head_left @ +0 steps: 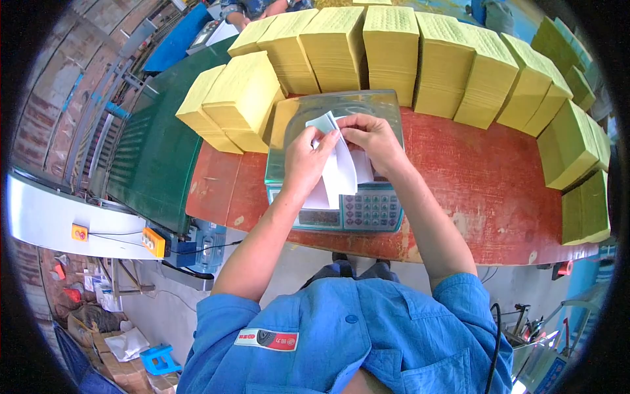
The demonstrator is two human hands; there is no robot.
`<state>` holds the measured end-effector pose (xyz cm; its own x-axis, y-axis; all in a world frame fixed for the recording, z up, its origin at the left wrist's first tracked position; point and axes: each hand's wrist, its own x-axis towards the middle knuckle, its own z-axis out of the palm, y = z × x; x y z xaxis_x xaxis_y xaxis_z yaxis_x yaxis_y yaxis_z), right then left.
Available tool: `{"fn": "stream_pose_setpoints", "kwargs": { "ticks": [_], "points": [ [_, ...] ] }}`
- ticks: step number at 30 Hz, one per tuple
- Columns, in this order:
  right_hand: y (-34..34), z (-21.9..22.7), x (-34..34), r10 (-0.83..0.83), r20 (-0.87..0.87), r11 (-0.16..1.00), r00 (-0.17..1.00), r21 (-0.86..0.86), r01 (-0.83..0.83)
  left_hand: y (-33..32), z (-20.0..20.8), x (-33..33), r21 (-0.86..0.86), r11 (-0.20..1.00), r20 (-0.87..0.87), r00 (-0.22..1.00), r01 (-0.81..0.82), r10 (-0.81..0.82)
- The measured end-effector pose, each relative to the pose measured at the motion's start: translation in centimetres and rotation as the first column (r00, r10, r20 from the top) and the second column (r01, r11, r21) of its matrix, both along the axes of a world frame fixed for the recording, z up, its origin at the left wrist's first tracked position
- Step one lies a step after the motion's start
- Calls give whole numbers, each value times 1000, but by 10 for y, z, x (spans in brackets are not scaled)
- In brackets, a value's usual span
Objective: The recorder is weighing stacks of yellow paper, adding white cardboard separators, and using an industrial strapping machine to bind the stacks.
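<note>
So the red tabletop had yellow stacks ringing its far edge, probably to leave elbow room around the scale at the near edge. Over that, the left hand pinched the white paper near its top, likely so it wouldn't flop, while the right hand curled nearly closed beside it, can't tell if gripping; sheets looked plain, smooth, folded.

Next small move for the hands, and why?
Probably keep the left hand pinching the white paper and use the right hand to draw its leaves together. The left grip seems to hold it from the side, the right fingers are at its upper edge, and the leaves hang spread apart above the scale.
</note>
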<state>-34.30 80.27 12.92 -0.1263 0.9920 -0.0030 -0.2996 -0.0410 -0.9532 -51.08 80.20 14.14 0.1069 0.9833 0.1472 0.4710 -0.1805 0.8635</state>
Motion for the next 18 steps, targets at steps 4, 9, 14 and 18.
{"fn": "stream_pose_setpoints", "kwargs": {
  "ticks": [4, 9, 14, 18],
  "points": [
    [-2, 3, -1, 1, -4, 1000, 1000, -24, -1, 0, -1, -1, 10, 1000, -18, 1000, -7, 7],
    [-4, 6, -1, -4, 2, 1000, 1000, -15, 4, 2, -1, -1, 10, 1000, -37, 999, -12, 12],
    [-2, 2, 0, 2, 11, 1000, 1000, -7, -2, 1, 1, 1, 11, 1000, -57, 998, -15, 16],
    [-7, 1, 0, -104, 29, 994, 994, 28, 104, 3, -5, -2, 46, 999, -20, 1000, -13, 14]
  ]
}}
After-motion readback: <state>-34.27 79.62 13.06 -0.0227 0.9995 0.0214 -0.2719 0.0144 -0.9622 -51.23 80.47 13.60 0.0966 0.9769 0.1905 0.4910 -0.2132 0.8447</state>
